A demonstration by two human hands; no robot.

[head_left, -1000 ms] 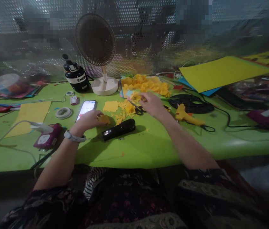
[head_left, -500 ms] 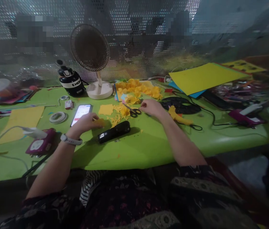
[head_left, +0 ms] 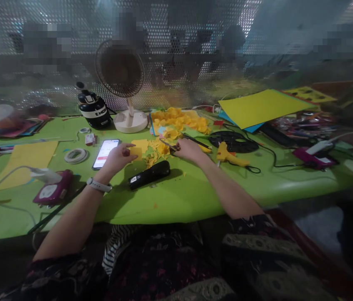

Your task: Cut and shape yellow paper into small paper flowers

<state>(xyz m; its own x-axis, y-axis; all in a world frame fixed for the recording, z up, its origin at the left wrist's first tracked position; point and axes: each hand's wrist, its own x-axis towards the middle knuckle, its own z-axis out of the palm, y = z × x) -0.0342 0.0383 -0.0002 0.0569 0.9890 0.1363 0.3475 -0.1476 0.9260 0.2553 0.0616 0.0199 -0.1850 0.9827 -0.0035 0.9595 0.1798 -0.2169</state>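
Pinched in the fingers of my left hand [head_left: 118, 157] is a small yellow paper piece [head_left: 136, 154]. It overlaps a yellow paper stack [head_left: 142, 144] lying just behind it. My right hand [head_left: 187, 149] is closed over the handles of small scissors [head_left: 167, 144], whose blades point left and away. Yellow paper scraps [head_left: 154, 156] lie between the two hands. In front of them rests a black stapler [head_left: 150, 175]. A lit phone [head_left: 105, 153] sits beside my left hand, partly covered by it.
Yellow paper flowers [head_left: 179, 118] are heaped at the back, near a white fan [head_left: 130, 122] and black bottle [head_left: 94, 110]. Right of my hand lies a yellow glue gun [head_left: 231, 156]. A tape roll [head_left: 75, 155] and purple power adapter [head_left: 53, 189] are at left.
My right hand has moved left and closed on the scissors' handles. The left hand has raised the yellow paper piece slightly. At the far right edge, part of another person's arm has appeared.
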